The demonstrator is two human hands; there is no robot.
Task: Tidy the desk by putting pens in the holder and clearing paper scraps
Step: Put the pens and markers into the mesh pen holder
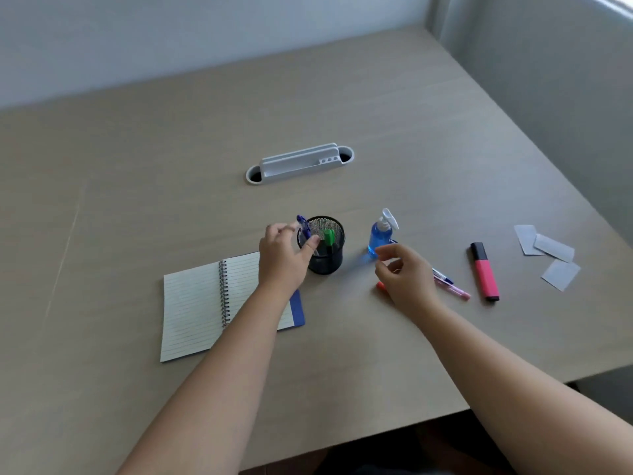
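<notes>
A black mesh pen holder (pixel 325 258) stands mid-desk with a green marker (pixel 329 237) inside it. My left hand (pixel 282 258) is at the holder's left rim, pinching a blue pen (pixel 303 227) that stands tilted at the rim. My right hand (pixel 402 274) hovers with fingers apart over pens lying on the desk: a blue-tipped pen (pixel 443 275), a pink pen (pixel 454 291), and an orange tip (pixel 380 286) peeking out beneath it. A pink highlighter (pixel 484 270) lies to the right. Three grey paper scraps (pixel 548 252) lie far right.
An open spiral notebook (pixel 198 303) lies under my left forearm. A blue spray bottle (pixel 380 234) stands just behind my right hand. A white cable-port tray (pixel 299 164) sits farther back. The desk edge runs near on the right and front.
</notes>
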